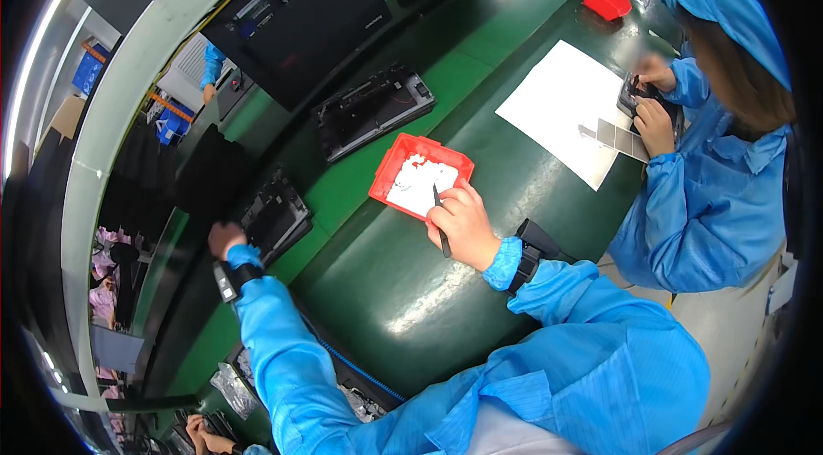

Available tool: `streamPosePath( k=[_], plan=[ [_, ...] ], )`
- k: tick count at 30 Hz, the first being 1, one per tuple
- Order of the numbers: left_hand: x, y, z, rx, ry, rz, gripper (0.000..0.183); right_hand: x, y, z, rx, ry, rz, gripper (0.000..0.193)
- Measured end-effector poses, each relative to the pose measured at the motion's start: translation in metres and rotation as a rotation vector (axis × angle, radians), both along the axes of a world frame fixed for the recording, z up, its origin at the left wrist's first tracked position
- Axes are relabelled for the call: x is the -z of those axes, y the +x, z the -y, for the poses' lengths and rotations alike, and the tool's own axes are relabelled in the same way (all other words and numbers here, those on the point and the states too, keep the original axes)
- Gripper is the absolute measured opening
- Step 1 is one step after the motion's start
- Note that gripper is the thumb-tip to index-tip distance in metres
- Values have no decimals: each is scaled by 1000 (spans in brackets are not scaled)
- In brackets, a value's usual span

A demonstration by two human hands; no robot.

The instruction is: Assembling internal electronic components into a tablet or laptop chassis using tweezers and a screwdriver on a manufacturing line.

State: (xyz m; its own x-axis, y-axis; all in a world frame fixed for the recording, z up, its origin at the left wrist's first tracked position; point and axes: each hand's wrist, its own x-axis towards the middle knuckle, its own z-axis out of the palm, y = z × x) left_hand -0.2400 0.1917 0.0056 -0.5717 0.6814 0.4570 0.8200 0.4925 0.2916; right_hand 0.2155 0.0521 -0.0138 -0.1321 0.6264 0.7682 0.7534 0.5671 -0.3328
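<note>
My right hand (467, 225) grips black tweezers (443, 238). Their tip reaches over a red plastic bin (383, 183) at the middle of the bench. Small white pieces (418, 181) lie heaped inside it, and my fingers are at its near right edge. Farther left, my left hand (226, 240) is beside a dark laptop base (279, 219) with its inner parts exposed. The left fingers are blurred and partly hidden, so what they hold, if anything, does not show. A second opened laptop base (375, 115) rests behind the bin.
To the right, a co-worker in blue (711, 189) handles a small dark part (630, 97) near a white sheet (561, 112). Another red bin (607, 0) stands farther back. A large black panel (300, 22) rises behind the bench. A blue coiled cord (360, 372) runs below my left arm.
</note>
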Motion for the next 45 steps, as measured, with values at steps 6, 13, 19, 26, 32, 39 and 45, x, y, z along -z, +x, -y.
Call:
streamPosePath(
  k=[6,13,19,26,32,39,45],
  plan=[
    [-3,188,-54,544,59,77,39,-8,1,0,23,-5,-33,16],
    [15,209,-96,330,-365,730,43,-7,0,2,38,25,-61,15],
    [10,247,-94,215,-153,1409,46,-2,12,4,106,1,-78,18],
    [76,-12,-92,530,223,984,63,-16,-15,2,-3,38,-76,13],
    [-74,15,72,348,9,1232,51,-15,0,5,108,41,-62,15],
    [-26,33,156,586,-478,1128,42,-12,-12,4,30,9,-52,13],
    [-1,115,153,702,-570,948,37,-12,-29,29,-115,-106,-25,11]
  ],
)
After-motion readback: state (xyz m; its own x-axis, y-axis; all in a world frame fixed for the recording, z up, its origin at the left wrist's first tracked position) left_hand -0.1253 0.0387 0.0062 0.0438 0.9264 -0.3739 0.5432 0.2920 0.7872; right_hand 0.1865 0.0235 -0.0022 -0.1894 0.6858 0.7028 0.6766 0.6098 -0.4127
